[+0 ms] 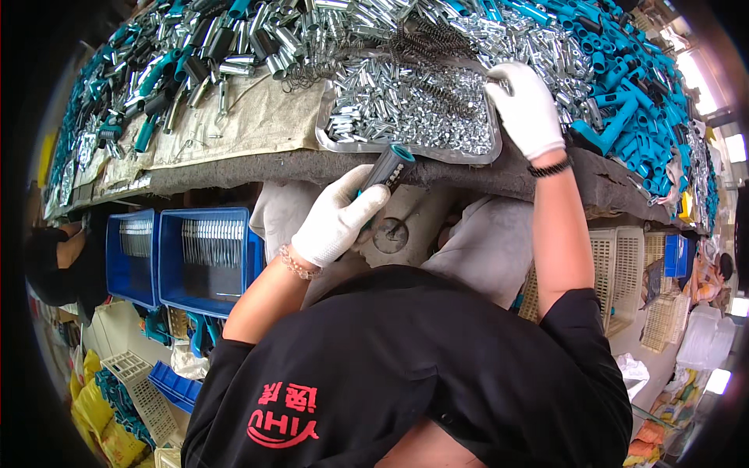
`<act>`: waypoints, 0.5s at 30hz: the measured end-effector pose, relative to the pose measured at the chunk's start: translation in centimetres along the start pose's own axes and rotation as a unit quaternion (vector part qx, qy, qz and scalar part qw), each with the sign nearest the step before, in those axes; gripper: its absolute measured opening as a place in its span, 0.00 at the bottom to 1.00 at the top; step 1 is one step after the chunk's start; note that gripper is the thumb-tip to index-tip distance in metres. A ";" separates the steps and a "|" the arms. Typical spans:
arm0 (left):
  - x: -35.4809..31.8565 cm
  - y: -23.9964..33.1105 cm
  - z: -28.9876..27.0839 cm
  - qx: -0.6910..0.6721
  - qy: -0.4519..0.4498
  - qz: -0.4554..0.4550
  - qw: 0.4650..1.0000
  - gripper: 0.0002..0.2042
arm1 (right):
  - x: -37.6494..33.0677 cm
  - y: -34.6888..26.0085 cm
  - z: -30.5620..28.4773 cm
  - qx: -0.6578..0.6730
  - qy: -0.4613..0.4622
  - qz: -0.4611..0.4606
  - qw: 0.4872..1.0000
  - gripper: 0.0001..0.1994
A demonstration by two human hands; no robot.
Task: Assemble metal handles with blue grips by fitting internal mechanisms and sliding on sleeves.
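Observation:
My left hand [338, 218], in a white glove, is wrapped round a black tubular handle [385, 173] with a teal rim at its open upper end. The handle is tilted, just in front of the bench edge. Beyond it, a shallow tray [406, 147] carries many small shiny metal pins and pieces [374, 101]. Dark coil springs [429, 47] lie across its far side. My right hand [527, 109], also gloved, is at the tray's far right corner. Its fingers are bent and close together beside the metal parts; whatever is between the fingertips is too small to make out.
Heaps of metal tubes [257, 39] and teal plastic handles [624, 101] cover the bench at back and right. Burlap cloth [257, 117] spreads left of the tray. Blue bins [207, 292] with metal parts stand below left; cream crates [624, 265] stand right. Another person's arm [70, 248] shows far left.

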State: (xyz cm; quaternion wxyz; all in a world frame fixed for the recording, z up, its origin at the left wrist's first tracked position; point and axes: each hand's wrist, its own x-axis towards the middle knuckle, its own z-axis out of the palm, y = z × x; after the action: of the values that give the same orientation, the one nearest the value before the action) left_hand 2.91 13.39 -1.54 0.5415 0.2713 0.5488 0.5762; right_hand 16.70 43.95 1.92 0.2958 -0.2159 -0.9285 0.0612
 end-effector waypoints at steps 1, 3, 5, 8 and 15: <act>0.1 -0.3 -0.4 0.030 -0.004 0.012 0.999 0.19 | -0.5 -1.0 -1.0 0.089 -0.010 0.038 0.995 0.10; 0.4 -0.6 -0.9 0.076 0.015 0.030 0.997 0.19 | -1.9 -4.1 -3.0 0.159 -0.021 0.067 0.985 0.10; 1.0 -0.6 -1.0 0.122 0.023 0.046 0.991 0.20 | -3.5 -6.0 -4.5 0.231 -0.059 0.041 0.970 0.10; 1.9 -0.2 -0.2 0.163 -0.017 0.074 0.984 0.24 | -5.6 -7.3 -6.1 0.275 -0.099 -0.039 0.955 0.10; 2.9 0.5 1.9 0.393 -0.026 0.251 0.884 0.30 | -7.6 -6.8 -8.7 0.184 -0.105 -0.068 0.975 0.08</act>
State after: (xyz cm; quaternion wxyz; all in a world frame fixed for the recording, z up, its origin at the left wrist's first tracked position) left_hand 3.68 16.75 -1.39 0.2413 0.6054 0.6298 0.4227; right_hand 24.79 34.41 6.68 0.2346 -0.0863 -0.9397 0.2334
